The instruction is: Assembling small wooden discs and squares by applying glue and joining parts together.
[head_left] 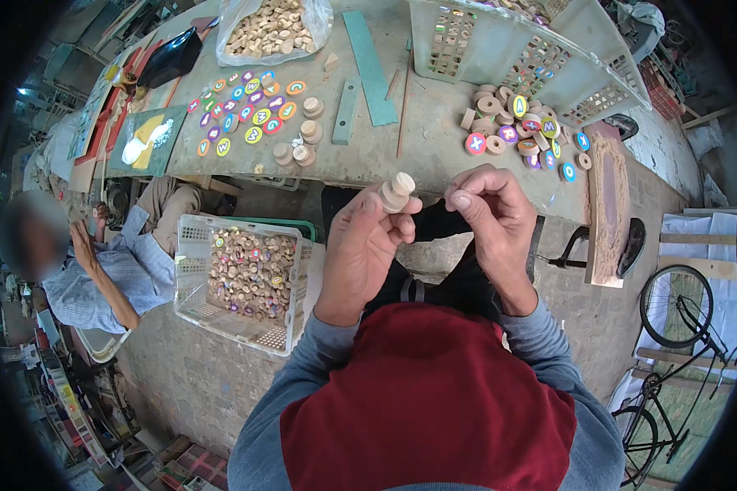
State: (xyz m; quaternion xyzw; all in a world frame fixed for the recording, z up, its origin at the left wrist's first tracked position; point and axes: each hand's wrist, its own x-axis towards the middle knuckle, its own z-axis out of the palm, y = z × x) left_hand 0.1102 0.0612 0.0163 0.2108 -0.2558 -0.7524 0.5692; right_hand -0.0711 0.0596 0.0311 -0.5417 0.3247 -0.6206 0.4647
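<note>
My left hand [354, 250] is closed round a small wooden knobbed disc [397, 193], held between thumb and fingers with its pale knob upward. To its right, my right hand [498, 219] is raised with thumb and fingertips pinched together; anything between them is too small or hidden to name. Both hands are in front of the table's near edge, above my lap. On the table beyond my left hand stand several similar knobbed wooden pieces [310, 132]. Spread to their left are round discs with coloured letter faces [256, 116]. A heap of wooden rings and lettered discs [489, 106] lies at the right.
A plastic bag of wooden knobs [272, 31] and a large white crate [508, 41] stand on the table [344, 159]. Green strips [370, 69] lie between. A floor crate [190, 304] holds many wooden pieces. Another person [106, 282] sits at the left. A bicycle [671, 368] is at the right.
</note>
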